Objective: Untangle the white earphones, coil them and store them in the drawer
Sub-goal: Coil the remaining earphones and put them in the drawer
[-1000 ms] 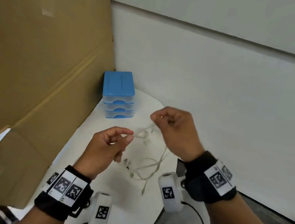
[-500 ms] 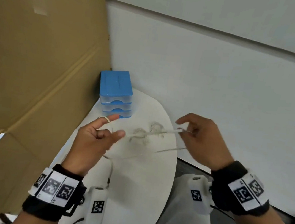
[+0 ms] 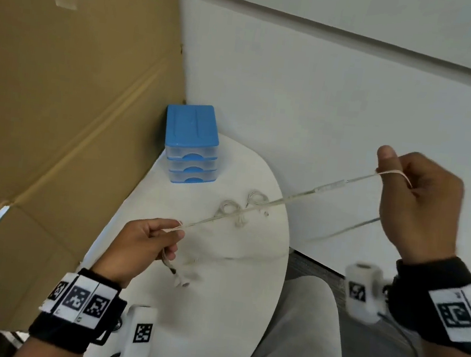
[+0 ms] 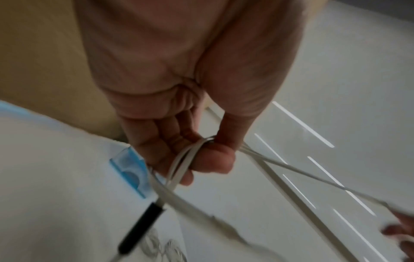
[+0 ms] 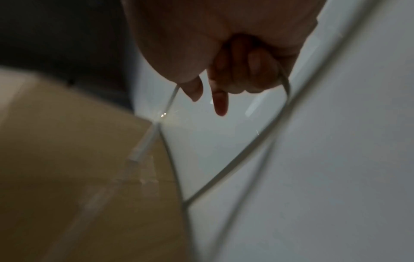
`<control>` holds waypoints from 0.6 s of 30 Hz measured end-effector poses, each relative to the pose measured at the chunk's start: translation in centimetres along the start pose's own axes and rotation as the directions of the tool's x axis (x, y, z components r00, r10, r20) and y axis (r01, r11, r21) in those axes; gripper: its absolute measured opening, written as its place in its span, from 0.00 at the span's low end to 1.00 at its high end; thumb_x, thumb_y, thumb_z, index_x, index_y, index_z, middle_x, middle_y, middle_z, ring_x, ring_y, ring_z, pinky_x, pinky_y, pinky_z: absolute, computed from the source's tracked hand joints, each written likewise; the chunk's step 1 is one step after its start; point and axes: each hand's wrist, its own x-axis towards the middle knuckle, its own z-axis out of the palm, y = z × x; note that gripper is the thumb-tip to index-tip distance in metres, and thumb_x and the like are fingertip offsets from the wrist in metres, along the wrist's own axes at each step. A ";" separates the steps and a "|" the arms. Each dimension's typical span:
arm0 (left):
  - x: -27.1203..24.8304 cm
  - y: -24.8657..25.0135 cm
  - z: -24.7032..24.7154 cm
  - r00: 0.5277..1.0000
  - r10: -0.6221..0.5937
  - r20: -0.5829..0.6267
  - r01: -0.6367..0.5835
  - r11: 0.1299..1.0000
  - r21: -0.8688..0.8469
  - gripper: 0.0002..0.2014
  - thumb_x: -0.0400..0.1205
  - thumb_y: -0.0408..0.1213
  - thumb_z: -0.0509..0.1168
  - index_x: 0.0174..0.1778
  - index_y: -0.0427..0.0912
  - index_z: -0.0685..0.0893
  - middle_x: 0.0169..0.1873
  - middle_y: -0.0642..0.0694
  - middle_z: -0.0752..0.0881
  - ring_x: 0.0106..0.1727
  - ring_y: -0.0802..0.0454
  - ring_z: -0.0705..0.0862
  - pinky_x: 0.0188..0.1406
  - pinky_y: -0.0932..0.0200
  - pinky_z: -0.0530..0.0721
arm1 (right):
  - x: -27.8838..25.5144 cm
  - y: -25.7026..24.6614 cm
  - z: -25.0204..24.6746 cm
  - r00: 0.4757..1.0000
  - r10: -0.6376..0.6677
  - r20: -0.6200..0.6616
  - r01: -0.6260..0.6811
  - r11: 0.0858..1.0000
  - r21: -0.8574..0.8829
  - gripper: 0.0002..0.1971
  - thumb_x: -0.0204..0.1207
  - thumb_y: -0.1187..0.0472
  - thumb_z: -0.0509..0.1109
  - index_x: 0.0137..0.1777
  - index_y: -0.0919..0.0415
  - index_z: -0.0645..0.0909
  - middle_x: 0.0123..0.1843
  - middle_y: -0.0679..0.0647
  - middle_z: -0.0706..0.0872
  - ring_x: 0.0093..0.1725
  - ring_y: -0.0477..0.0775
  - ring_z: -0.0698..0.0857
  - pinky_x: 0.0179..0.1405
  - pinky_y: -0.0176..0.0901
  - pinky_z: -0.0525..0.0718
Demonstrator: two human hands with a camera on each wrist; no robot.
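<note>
We see the white earphones (image 3: pixel 272 205) drawn out in a taut line above the table (image 3: pixel 245 283), running from the left hand (image 3: pixel 143 244) near the table's left edge up to the right hand (image 3: pixel 421 201), which is raised out past the table's right edge. The left hand's grip is closed on the cable: thumb and forefinger pinch the strand, and in the left wrist view several white loops (image 4: pixel 179 164) pass around the curled fingers. A dark plug (image 3: pixel 172 269) and a short length of cable hang below that hand, just above the table. The right hand's grip is also closed on the earphones, the cable looped over the forefinger, with a second strand dropping from it back toward the table's right edge. An inline remote (image 3: pixel 329 187) sits on the taut strand, nearer the right hand. Small pale coils (image 3: pixel 242 206) lie on the table under the line; the blur leaves us unsure whether they belong to the same cable. The blue drawer unit (image 3: pixel 192 143) stands at the table's far left corner beside the cardboard sheet (image 3: pixel 62 83), all three drawers shut.
</note>
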 end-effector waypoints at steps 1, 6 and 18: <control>0.1 -0.4 -0.3 0.999 -0.038 0.008 0.038 0.998 -0.049 0.04 0.78 0.32 0.72 0.46 0.37 0.90 0.26 0.42 0.81 0.26 0.50 0.80 0.44 0.50 0.83 | 0.3 0.4 -0.3 0.996 -0.059 -0.073 0.050 0.992 -0.113 0.24 0.80 0.42 0.67 0.34 0.63 0.80 0.25 0.65 0.74 0.26 0.56 0.70 0.31 0.43 0.69; 0.5 -1.1 -0.8 0.999 -0.010 -0.045 0.005 0.994 -0.110 0.20 0.81 0.37 0.68 0.21 0.41 0.81 0.29 0.44 0.87 0.40 0.47 0.87 0.53 0.52 0.82 | 1.4 1.3 -0.9 0.982 -0.021 -0.187 0.031 0.998 0.050 0.21 0.82 0.45 0.65 0.39 0.64 0.81 0.21 0.48 0.81 0.21 0.48 0.74 0.27 0.32 0.75; 0.8 -2.1 -0.3 0.995 -0.075 -0.072 0.079 0.995 0.060 0.17 0.87 0.38 0.60 0.31 0.39 0.78 0.18 0.51 0.67 0.22 0.51 0.67 0.34 0.54 0.68 | 1.7 4.2 -2.1 0.980 0.167 -0.109 -0.165 0.986 0.024 0.17 0.74 0.43 0.74 0.38 0.58 0.81 0.18 0.47 0.74 0.18 0.45 0.66 0.22 0.36 0.66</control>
